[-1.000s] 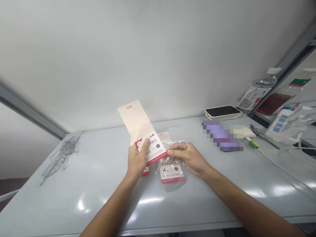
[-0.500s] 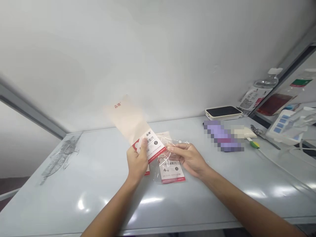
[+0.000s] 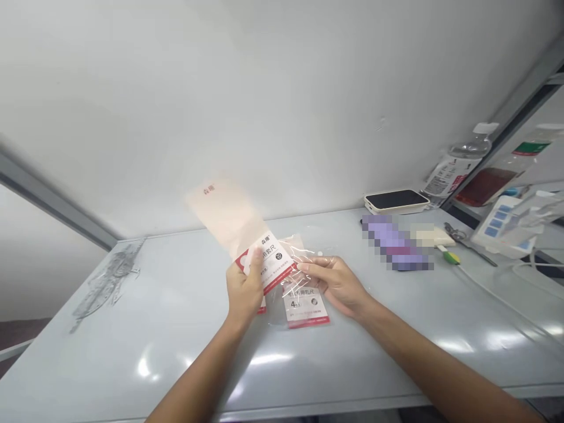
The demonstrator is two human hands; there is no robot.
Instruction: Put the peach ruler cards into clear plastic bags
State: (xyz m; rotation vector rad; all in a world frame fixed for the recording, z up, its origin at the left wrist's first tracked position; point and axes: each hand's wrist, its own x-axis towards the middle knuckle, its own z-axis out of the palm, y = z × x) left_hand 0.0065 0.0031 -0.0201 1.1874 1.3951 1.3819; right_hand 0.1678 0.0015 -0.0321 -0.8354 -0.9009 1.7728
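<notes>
Between the left hand (image 3: 244, 288) and right hand (image 3: 335, 285), a red-and-white card packet (image 3: 268, 264) and clear plastic bag (image 3: 308, 264) crowd the gap; the table (image 3: 110, 352) offers passage along its near edge, while a pixelated purple object (image 3: 396, 242), scissors (image 3: 456, 234) and a white power strip (image 3: 497, 226) obstruct the right.

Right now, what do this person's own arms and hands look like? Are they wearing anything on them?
The left hand and right hand are both bare, with no gloves. The left forearm and right forearm show no sleeves, and no watch, bracelet, ring, cable or marking can be seen on either arm.
</notes>
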